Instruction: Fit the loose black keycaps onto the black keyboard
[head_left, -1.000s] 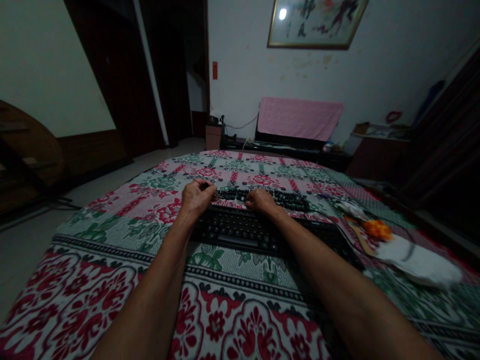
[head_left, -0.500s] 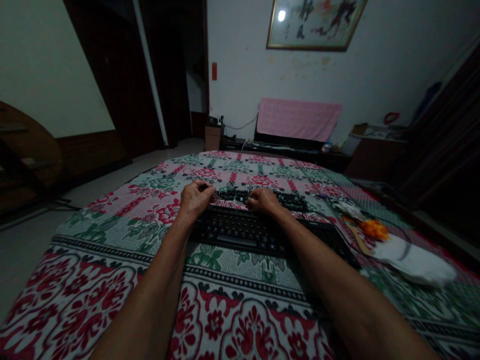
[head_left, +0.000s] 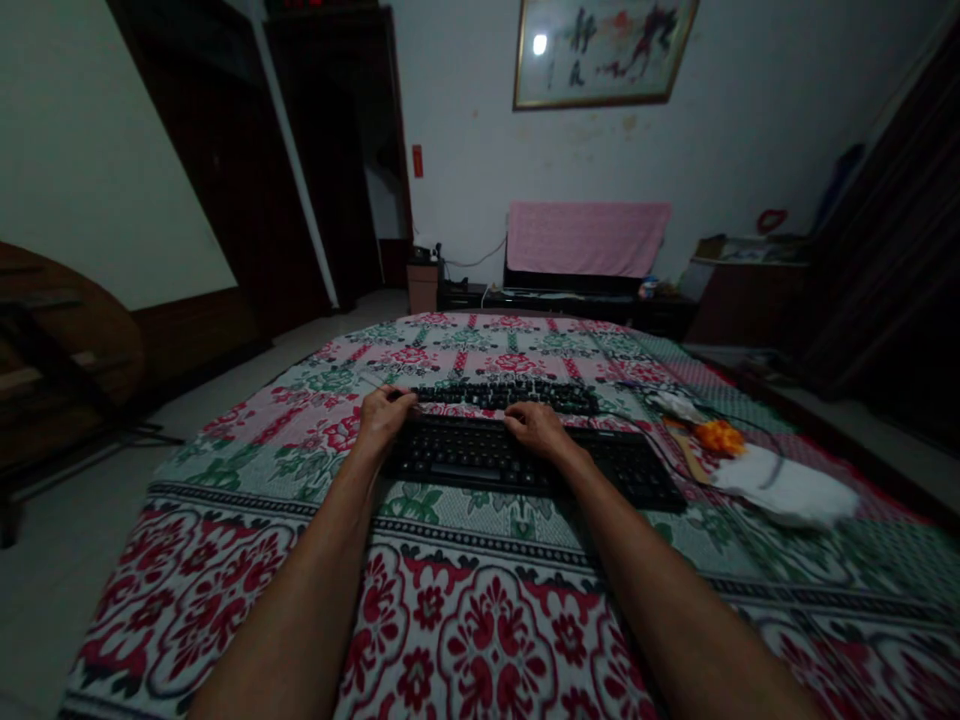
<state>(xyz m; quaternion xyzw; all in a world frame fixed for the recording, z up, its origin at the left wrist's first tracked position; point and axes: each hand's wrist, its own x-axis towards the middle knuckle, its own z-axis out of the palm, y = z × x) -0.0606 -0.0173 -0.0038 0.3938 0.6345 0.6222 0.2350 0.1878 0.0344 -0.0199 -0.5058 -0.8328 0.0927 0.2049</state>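
Observation:
A black computer keyboard (head_left: 472,455) lies flat on the patterned cloth, partly covered by my right forearm. Behind it stretches a long heap of loose black keycaps (head_left: 555,397). My left hand (head_left: 385,415) is at the keyboard's far left corner with thumb and fingers pinched. A thin, stick-like thing pokes out behind those fingers, too dim to name. Over the keyboard's far edge, near its middle, my right hand (head_left: 536,428) has curled fingers pressed together; what they hold, if anything, is hidden.
A white cloth or bag (head_left: 787,487) lies on the right beside an orange bundle (head_left: 720,437) and a flat tan piece (head_left: 688,458). Dark cable (head_left: 776,445) loops near them. The red, green and white tablecloth (head_left: 487,640) covers the table. Behind stands a low cabinet with a pink towel (head_left: 589,238).
The view has shifted slightly. My right hand has come a little nearer, from beside the keycaps to the keyboard's far edge. My left hand stays pinched at the left corner.

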